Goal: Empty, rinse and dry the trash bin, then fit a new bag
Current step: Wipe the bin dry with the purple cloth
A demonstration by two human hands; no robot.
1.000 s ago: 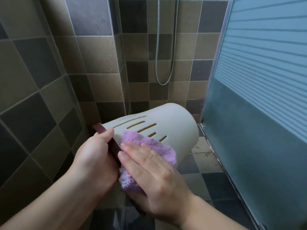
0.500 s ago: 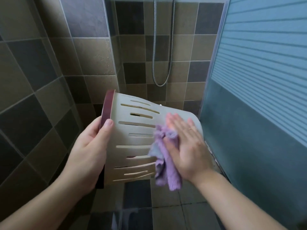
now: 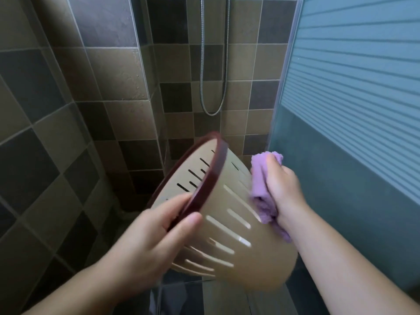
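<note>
Since half a second ago I see bin (image 3: 229, 226) tipped mouth toward 10 o'clock, left hand (image 3: 145, 242) pinching rim, right hand (image 3: 281, 189) gripping cloth (image 3: 259, 185); wipe between slots.

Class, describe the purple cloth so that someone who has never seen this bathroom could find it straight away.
Start at the frosted glass shower door on the right, then look just left of its lower part. There the right hand grips the purple cloth against the outside of the slotted beige bin. It is the only soft, fluffy, purple thing among hard tiles and plastic.
</note>
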